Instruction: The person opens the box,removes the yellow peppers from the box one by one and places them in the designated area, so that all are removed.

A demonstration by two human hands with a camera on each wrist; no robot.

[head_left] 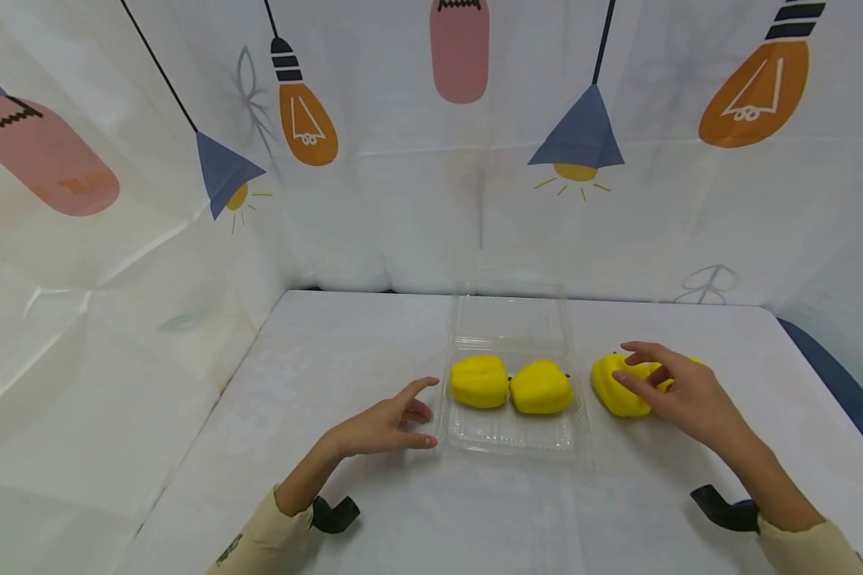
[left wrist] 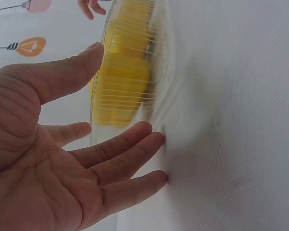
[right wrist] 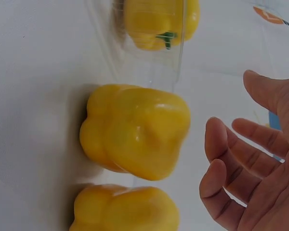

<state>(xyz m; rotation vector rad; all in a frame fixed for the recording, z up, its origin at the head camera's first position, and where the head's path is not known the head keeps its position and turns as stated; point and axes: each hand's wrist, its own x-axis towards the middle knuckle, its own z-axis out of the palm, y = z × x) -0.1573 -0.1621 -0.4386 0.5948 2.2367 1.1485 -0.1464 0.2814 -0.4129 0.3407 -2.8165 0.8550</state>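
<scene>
A clear plastic clamshell box (head_left: 511, 439) lies with its lid folded back. Inside sit two yellow bell peppers, the left one (head_left: 479, 382) beside the right one (head_left: 542, 387). My left hand (head_left: 384, 423) is at the box's left side, thumb and index finger spread toward the rim; whether they touch it I cannot tell. To the right of the box are two more yellow bell peppers, a nearer one (right wrist: 135, 132) and another (right wrist: 127, 209) largely hidden by my hand in the head view. My right hand (head_left: 683, 391) hovers over them, fingers loosely bent and holding nothing.
A white-covered table (head_left: 359, 343) bears everything. Behind and to the left hangs a pale curtain (head_left: 403, 200) printed with lamps and bulbs. Something dark blue (head_left: 834, 375) stands past the table's right edge.
</scene>
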